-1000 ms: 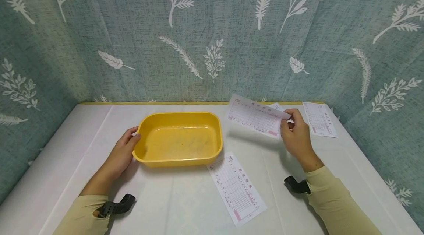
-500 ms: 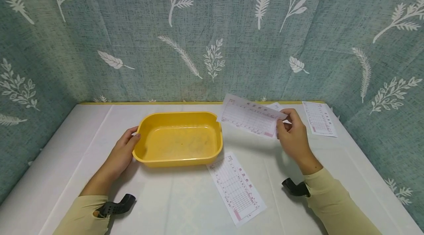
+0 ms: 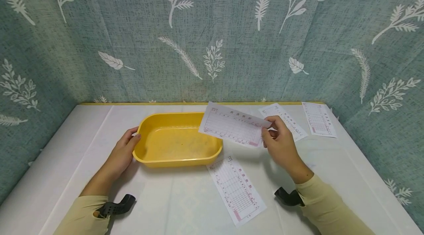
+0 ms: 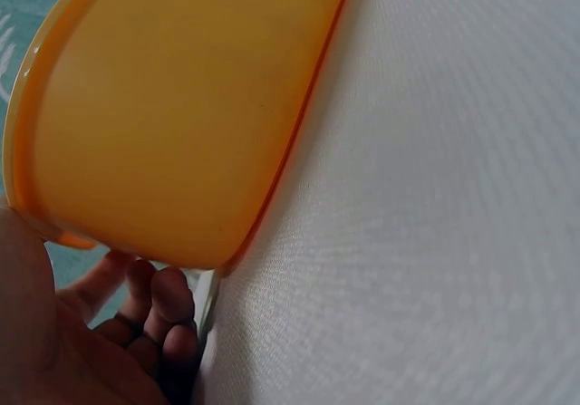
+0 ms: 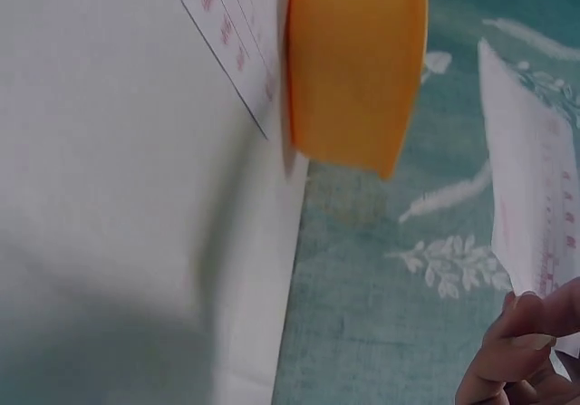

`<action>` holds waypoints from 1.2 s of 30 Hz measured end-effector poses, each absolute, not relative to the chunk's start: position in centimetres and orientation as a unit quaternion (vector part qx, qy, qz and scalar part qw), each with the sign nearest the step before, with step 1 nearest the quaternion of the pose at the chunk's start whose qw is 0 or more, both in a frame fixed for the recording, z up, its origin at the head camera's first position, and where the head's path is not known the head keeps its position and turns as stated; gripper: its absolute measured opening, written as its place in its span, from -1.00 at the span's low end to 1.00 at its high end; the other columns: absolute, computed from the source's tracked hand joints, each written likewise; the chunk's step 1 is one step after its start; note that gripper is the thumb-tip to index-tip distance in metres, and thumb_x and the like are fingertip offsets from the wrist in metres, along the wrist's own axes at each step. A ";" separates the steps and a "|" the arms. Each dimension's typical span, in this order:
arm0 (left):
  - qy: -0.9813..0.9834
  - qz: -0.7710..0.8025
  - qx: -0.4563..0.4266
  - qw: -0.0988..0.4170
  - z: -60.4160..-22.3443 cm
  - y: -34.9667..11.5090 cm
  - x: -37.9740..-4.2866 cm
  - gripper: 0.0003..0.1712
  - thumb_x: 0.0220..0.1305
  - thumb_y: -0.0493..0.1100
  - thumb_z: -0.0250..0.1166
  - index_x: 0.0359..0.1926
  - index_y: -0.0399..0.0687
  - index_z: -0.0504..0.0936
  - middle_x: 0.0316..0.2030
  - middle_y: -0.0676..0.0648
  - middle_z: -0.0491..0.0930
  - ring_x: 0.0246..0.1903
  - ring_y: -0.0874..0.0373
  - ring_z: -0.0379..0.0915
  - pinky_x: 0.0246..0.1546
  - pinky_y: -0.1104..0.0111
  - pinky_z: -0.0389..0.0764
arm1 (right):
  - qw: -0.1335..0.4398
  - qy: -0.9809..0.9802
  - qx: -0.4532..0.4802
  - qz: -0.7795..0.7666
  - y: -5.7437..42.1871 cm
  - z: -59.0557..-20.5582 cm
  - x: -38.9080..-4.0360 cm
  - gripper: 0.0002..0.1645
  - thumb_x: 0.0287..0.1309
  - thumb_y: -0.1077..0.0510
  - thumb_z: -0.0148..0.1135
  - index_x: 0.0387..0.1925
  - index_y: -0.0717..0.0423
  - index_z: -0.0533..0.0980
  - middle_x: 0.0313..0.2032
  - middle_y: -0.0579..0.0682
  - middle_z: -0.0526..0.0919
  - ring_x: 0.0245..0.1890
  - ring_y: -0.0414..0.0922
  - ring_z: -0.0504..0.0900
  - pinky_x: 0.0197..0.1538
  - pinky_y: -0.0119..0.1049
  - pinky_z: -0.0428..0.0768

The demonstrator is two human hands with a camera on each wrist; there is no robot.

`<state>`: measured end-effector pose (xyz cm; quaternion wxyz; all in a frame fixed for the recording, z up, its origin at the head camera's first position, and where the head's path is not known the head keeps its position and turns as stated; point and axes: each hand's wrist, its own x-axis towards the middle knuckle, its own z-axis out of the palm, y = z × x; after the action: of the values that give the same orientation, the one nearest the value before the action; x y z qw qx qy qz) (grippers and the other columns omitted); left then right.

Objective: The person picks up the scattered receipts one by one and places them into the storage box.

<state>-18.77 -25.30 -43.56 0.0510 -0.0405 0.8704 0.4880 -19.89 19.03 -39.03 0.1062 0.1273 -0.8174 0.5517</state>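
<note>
My left hand (image 3: 123,152) grips the left end of a yellow plastic tray (image 3: 179,162), thumb on the rim and fingers against the outside wall. In the left wrist view the curled fingers (image 4: 168,301) show under the tray wall (image 4: 172,133). With thumb and fingers, my right hand (image 3: 281,144) pinches the right end of a printed receipt slip (image 3: 233,124). The slip is held above the table, its left part overlapping the tray's right end in the head view. In the right wrist view the slip (image 5: 535,178) rises from the fingertips.
One receipt slip (image 3: 238,190) lies in front of the tray's right corner, partly behind it in view. Two more slips lie at the back right, one (image 3: 288,120) partly behind my right hand, the other (image 3: 319,119) farther right. A leaf-patterned curtain (image 3: 212,36) borders the white table (image 3: 159,198).
My right hand has moved left and slightly nearer, carrying the receipt slip from beside the tray to over its right end. A slip behind it is more exposed. My left hand and the tray stay put.
</note>
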 end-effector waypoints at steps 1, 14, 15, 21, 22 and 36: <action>0.871 0.487 -0.041 0.051 -43.6 -25.3 -18.8 -0.28 0.58 0.22 -0.26 0.53 -0.09 0.06 0.14 -0.29 0.37 0.04 -0.03 0.32 -0.12 0.69 0.35 | 0.105 -0.819 0.127 0.549 18.9 -39.1 -19.8 -0.72 0.36 0.38 0.02 0.08 0.27 0.37 -0.13 0.23 0.54 -0.55 -0.26 0.49 -0.48 -0.41 0.48; 0.872 0.485 -0.041 0.047 -43.7 -25.2 -18.7 -0.28 0.58 0.22 -0.27 0.54 -0.09 0.06 0.15 -0.30 0.38 0.04 -0.03 0.34 -0.12 0.70 0.35 | 0.089 -0.833 0.134 0.529 18.2 -39.7 -19.6 -0.68 0.36 0.34 0.12 0.11 0.21 0.42 -0.19 0.19 0.54 -0.60 -0.28 0.46 -0.53 -0.41 0.43; 0.872 0.486 -0.040 0.045 -43.7 -25.3 -18.7 -0.28 0.58 0.22 -0.27 0.54 -0.09 0.06 0.14 -0.29 0.38 0.03 -0.02 0.34 -0.12 0.70 0.35 | 0.091 -0.834 0.136 0.526 18.2 -39.7 -19.6 -0.68 0.36 0.34 0.13 0.11 0.21 0.42 -0.20 0.19 0.54 -0.61 -0.28 0.45 -0.56 -0.41 0.41; 0.871 0.488 -0.039 0.038 -43.6 -25.3 -18.7 -0.30 0.58 0.20 -0.25 0.52 -0.09 0.09 0.11 -0.28 0.40 -0.03 0.05 0.36 -0.12 0.70 0.37 | 0.080 -0.839 0.130 0.522 18.1 -39.7 -19.5 -0.67 0.34 0.30 0.18 0.11 0.21 0.43 -0.21 0.22 0.64 -0.65 -0.27 0.45 -0.61 -0.39 0.36; 0.871 0.488 -0.039 0.039 -43.5 -25.3 -18.7 -0.30 0.58 0.20 -0.26 0.52 -0.09 0.09 0.11 -0.28 0.40 -0.02 0.05 0.35 -0.12 0.70 0.36 | 0.076 -0.838 0.129 0.524 18.1 -39.7 -19.5 -0.66 0.34 0.29 0.19 0.12 0.21 0.43 -0.21 0.22 0.64 -0.66 -0.26 0.45 -0.61 -0.38 0.36; 0.872 0.487 -0.032 0.038 -43.6 -25.4 -18.7 -0.30 0.59 0.19 -0.26 0.52 -0.11 0.10 0.14 -0.29 0.40 -0.02 0.08 0.36 -0.10 0.71 0.35 | 0.029 -0.823 0.101 0.559 17.9 -39.8 -19.6 -0.55 0.28 0.25 0.29 0.18 0.18 0.45 -0.21 0.28 0.71 -0.73 -0.12 0.55 -0.55 -0.29 0.48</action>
<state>-18.69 -25.40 -43.56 0.0384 -0.0323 0.8719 0.4870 -19.60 17.95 -39.79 0.0289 0.1008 -0.8228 0.5586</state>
